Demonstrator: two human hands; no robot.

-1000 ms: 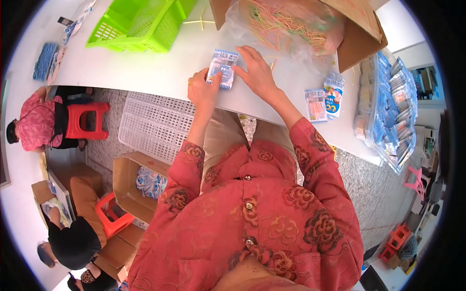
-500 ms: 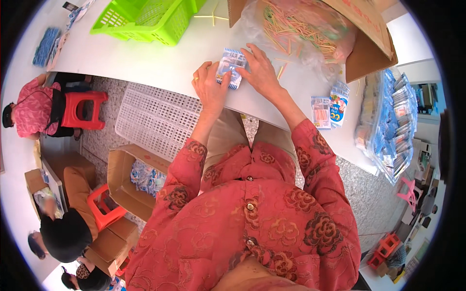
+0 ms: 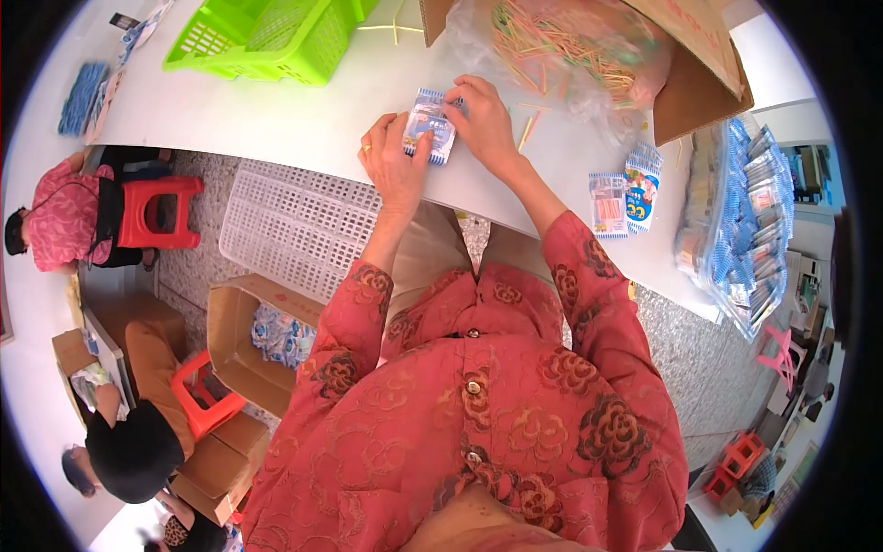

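A small blue-and-white plastic packet (image 3: 429, 112) is between my hands at the table's near edge. My left hand (image 3: 394, 164), with a ring on one finger, grips its left side, thumb across the front. Bent fingers of my right hand (image 3: 484, 121) pinch at the packet's upper right edge; the fingertips partly cover it. Two similar packets lie to the right on the table: a pale one showing its back (image 3: 608, 204) and a bluer one with a printed picture (image 3: 641, 189).
An open carton (image 3: 704, 97) on its side holds a clear bag of thin coloured sticks (image 3: 579, 46); a few lie loose. A green basket (image 3: 322, 57) stands far left. Packets fill a clear bag (image 3: 736, 221) at right. Below are a white crate (image 3: 276, 216), a carton (image 3: 241, 340) and seated people.
My right hand has drawn its spread fingers in and its thumb has left the packet's middle for the upper right edge. The left hand keeps its grip.
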